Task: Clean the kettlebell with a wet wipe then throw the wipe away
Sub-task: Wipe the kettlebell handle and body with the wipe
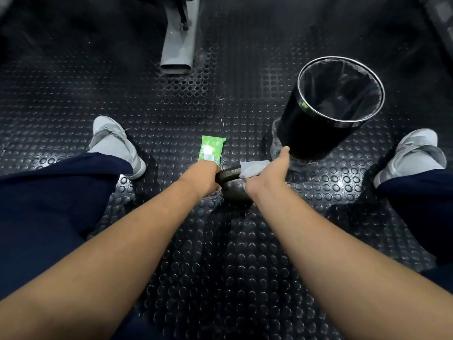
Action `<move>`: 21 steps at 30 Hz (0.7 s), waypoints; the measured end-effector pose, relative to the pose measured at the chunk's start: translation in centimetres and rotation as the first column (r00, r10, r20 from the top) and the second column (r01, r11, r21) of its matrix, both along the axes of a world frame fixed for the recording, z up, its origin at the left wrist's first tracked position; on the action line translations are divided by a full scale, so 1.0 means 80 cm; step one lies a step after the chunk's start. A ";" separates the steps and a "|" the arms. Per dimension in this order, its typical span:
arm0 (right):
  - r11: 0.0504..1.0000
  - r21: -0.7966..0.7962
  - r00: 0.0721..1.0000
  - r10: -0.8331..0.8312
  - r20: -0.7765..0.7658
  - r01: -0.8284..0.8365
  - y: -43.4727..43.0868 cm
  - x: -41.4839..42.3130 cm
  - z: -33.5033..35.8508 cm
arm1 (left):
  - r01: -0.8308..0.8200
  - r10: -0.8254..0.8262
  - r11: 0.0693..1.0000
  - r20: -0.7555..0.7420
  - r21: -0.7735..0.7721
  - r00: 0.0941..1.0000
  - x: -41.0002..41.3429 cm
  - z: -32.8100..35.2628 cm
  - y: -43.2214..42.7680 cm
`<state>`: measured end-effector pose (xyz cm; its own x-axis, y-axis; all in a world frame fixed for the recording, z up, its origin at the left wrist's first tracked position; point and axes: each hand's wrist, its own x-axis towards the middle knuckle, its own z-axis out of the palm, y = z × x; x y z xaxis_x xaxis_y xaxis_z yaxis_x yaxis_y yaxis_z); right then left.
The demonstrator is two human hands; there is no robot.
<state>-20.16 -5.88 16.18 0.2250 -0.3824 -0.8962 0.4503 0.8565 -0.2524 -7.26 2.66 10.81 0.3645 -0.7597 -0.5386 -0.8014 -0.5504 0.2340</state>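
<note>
A dark kettlebell stands on a black studded rubber floor, at the centre of the view between two bare forearms. The left hand grips the left end of its handle, fingers curled round the bar. The right hand holds a white wet wipe against the right end of the handle, fingers folded over the wipe and thumb stretched forward. A green pack of wipes lies flat just beyond the left hand, its near edge hidden by it. Ahead and to the right, near the right thumb, stands a round black waste bin with a clear liner, its mouth open. A grey shoe sits on the floor far left and another far right, with open floor between them. Farther ahead, a grey metal machine foot rests on the floor.
</note>
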 end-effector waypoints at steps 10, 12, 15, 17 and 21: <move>0.994 -0.066 0.990 0.099 0.099 -0.092 0.026 0.000 -0.021 | 0.017 -0.016 1.000 0.039 -0.025 0.999 -0.002 -0.002 0.000; 0.999 -0.025 0.995 -0.018 0.102 0.021 -0.005 -0.015 -0.022 | 0.012 -0.011 1.000 0.030 -0.021 0.999 -0.001 -0.004 0.000; 0.999 -0.036 0.999 -0.017 0.035 0.018 -0.007 -0.017 -0.011 | 0.003 -0.003 1.000 0.016 -0.022 1.000 0.000 -0.006 -0.001; 0.996 -0.066 0.997 0.071 0.037 -0.068 0.017 0.000 -0.004 | 0.009 -0.009 1.000 0.035 -0.024 0.999 -0.001 -0.004 -0.001; 0.984 -0.057 0.980 0.172 0.100 -0.167 0.056 0.022 -0.009 | -0.003 0.004 1.000 0.070 -0.025 0.998 -0.004 -0.004 -0.001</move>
<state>-18.38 -1.38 15.43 0.3818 -0.3727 -0.8458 0.3255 0.9107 -0.2543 -7.57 2.58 10.48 0.4031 -0.7712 -0.4927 -0.8143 -0.5480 0.1914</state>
